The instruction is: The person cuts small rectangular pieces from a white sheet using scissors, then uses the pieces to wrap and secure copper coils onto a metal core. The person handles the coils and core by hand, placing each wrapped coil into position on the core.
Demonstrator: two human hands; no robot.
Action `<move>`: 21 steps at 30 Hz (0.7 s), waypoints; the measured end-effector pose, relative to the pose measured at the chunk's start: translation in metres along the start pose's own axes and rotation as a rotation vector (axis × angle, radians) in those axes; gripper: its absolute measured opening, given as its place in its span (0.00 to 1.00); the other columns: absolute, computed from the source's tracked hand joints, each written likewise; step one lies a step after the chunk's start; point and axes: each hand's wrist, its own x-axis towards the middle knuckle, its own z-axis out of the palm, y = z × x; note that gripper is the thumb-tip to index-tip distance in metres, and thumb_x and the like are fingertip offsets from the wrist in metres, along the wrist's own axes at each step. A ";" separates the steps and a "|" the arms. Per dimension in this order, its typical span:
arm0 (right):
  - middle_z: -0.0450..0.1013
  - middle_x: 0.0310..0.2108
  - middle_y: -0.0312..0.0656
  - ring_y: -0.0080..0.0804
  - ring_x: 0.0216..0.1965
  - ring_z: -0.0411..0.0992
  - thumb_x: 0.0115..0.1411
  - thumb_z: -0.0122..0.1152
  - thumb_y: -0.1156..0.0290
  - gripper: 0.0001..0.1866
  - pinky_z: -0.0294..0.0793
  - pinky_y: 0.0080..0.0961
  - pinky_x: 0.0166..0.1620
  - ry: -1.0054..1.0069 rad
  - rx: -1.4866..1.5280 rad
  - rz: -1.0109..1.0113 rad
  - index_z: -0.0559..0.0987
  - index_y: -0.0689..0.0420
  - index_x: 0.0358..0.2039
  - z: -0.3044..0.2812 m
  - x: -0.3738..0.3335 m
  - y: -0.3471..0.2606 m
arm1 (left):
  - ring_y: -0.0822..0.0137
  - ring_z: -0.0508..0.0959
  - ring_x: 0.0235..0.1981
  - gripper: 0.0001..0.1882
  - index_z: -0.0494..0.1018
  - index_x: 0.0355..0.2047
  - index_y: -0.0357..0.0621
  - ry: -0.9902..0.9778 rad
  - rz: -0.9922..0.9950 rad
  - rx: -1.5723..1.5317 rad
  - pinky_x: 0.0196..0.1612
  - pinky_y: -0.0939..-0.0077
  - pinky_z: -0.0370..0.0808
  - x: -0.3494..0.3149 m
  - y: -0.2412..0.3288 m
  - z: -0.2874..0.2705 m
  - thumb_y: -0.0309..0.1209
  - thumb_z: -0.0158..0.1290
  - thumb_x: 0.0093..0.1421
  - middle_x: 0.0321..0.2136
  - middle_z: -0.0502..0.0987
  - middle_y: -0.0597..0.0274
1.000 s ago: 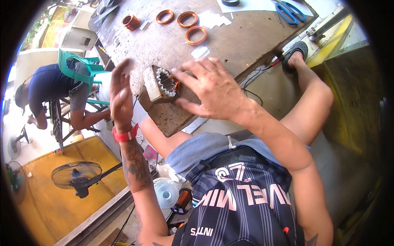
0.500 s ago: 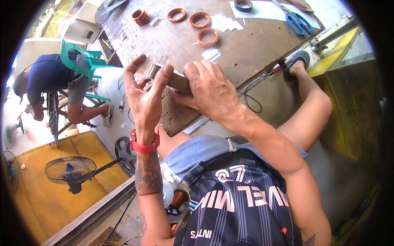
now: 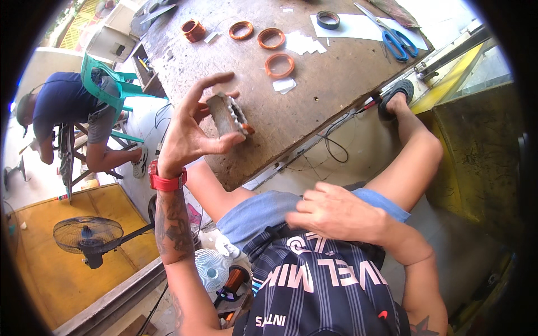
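My left hand point(image 3: 189, 134) is raised over the near corner of the workbench, gripping a small stator core point(image 3: 223, 116) between thumb and fingers. The core is a grey metal block with toothed slots along one side, and a bit of orange-copper winding shows at its lower end. My right hand point(image 3: 339, 211) is above my lap in front of my shirt, fingers curled in; whatever they may hold is hidden. Copper wire coils lie on the bench: an upright one point(image 3: 193, 31) and flat rings point(image 3: 241, 30), point(image 3: 271, 38), point(image 3: 279, 66). White paper slips point(image 3: 284, 85) are by the nearest ring.
Black tape point(image 3: 328, 20) and blue-handled scissors point(image 3: 399, 43) lie on white paper at the workbench's point(image 3: 314, 120) far right. More paper pieces point(image 3: 302, 43) sit beside the coils. To the left are a fan point(image 3: 89, 235) and a person point(image 3: 73, 101) bending by a green chair point(image 3: 103, 84). A copper wire spool point(image 3: 238, 277) is low beside me.
My right hand has let go of the stator core and drawn back toward my lap. The left hand keeps the core, turned so its slotted side shows.
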 end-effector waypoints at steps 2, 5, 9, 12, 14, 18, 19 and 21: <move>0.73 0.29 0.35 0.34 0.36 0.75 0.63 0.63 0.66 0.05 0.73 0.33 0.41 0.061 0.119 -0.034 0.81 0.49 0.39 -0.017 -0.005 0.016 | 0.55 0.74 0.67 0.56 0.61 0.71 0.32 -0.044 -0.010 -0.031 0.70 0.56 0.72 0.001 -0.008 -0.005 0.35 0.78 0.45 0.67 0.69 0.48; 0.73 0.30 0.39 0.38 0.36 0.75 0.61 0.68 0.68 0.06 0.76 0.38 0.43 0.438 -0.037 0.160 0.82 0.54 0.37 -0.041 0.013 0.053 | 0.56 0.72 0.68 0.52 0.64 0.70 0.32 0.038 0.088 -0.041 0.73 0.55 0.65 -0.003 -0.014 -0.006 0.50 0.72 0.53 0.67 0.70 0.48; 0.75 0.38 0.42 0.40 0.43 0.75 0.63 0.70 0.60 0.13 0.77 0.37 0.48 0.652 -0.319 0.324 0.83 0.55 0.42 -0.055 0.052 0.104 | 0.58 0.77 0.63 0.29 0.72 0.64 0.31 0.539 0.057 -0.272 0.69 0.57 0.70 -0.025 -0.003 0.002 0.47 0.47 0.78 0.62 0.77 0.45; 0.77 0.44 0.43 0.41 0.48 0.76 0.64 0.70 0.56 0.17 0.76 0.38 0.54 0.712 -0.349 0.482 0.83 0.55 0.45 -0.050 0.069 0.120 | 0.65 0.82 0.52 0.20 0.74 0.61 0.32 0.587 -0.154 -0.099 0.56 0.68 0.80 -0.055 -0.001 0.025 0.33 0.52 0.77 0.53 0.81 0.52; 0.77 0.45 0.43 0.42 0.50 0.75 0.64 0.70 0.56 0.17 0.74 0.40 0.56 0.710 -0.357 0.513 0.83 0.55 0.45 -0.047 0.072 0.126 | 0.71 0.81 0.44 0.16 0.74 0.60 0.35 0.550 -0.223 -0.189 0.48 0.74 0.81 -0.069 -0.012 0.042 0.25 0.53 0.75 0.45 0.82 0.59; 0.76 0.39 0.40 0.41 0.46 0.74 0.62 0.73 0.62 0.12 0.73 0.38 0.53 0.769 -0.282 0.448 0.83 0.55 0.40 -0.045 0.066 0.130 | 0.78 0.79 0.45 0.19 0.72 0.60 0.37 0.578 -0.186 -0.266 0.50 0.80 0.78 -0.070 -0.042 0.057 0.14 0.52 0.70 0.45 0.81 0.61; 0.76 0.38 0.40 0.40 0.45 0.74 0.62 0.72 0.63 0.11 0.73 0.38 0.53 0.774 -0.240 0.439 0.83 0.55 0.40 -0.045 0.064 0.131 | 0.78 0.80 0.45 0.18 0.73 0.59 0.35 0.585 -0.204 -0.237 0.50 0.80 0.78 -0.068 -0.047 0.057 0.14 0.52 0.70 0.45 0.82 0.61; 0.76 0.38 0.39 0.39 0.44 0.74 0.62 0.72 0.65 0.10 0.72 0.37 0.52 0.774 -0.150 0.453 0.83 0.55 0.39 -0.046 0.061 0.132 | 0.77 0.81 0.47 0.17 0.74 0.57 0.33 0.599 -0.239 -0.254 0.51 0.80 0.78 -0.063 -0.050 0.055 0.13 0.54 0.69 0.46 0.82 0.60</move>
